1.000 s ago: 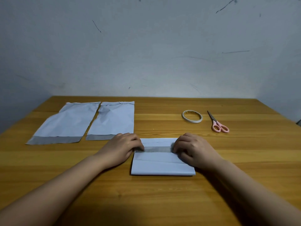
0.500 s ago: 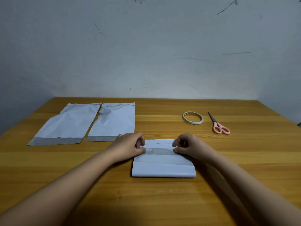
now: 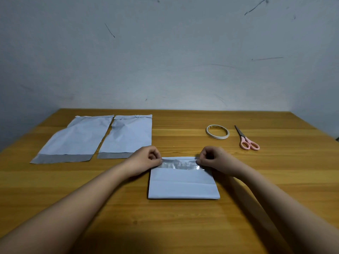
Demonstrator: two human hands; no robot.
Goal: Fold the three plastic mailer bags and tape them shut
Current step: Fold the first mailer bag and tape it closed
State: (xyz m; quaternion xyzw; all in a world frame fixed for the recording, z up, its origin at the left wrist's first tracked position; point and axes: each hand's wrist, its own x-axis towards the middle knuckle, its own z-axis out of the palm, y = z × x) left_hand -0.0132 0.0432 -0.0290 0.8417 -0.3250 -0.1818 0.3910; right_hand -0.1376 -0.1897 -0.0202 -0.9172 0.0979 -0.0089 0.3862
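A folded white mailer bag (image 3: 183, 184) lies on the wooden table (image 3: 183, 226) in front of me, its shiny grey flap strip (image 3: 180, 165) raised along the far edge. My left hand (image 3: 145, 159) pinches the flap's left end between thumb and fingers. My right hand (image 3: 213, 158) pinches its right end. Two flat unfolded mailer bags lie side by side at the far left, one (image 3: 73, 140) further left and one (image 3: 128, 137) just behind my left hand, each with a grey strip at its near end.
A roll of white tape (image 3: 217, 132) lies flat at the right back of the table. Pink-handled scissors (image 3: 246, 139) lie shut just right of it. A scuffed pale wall (image 3: 165, 52) rises directly behind the table's far edge.
Both hands went from pressing flat on the folded bag to pinching the ends of its flap, which has lifted off the bag and now shows its shiny strip.
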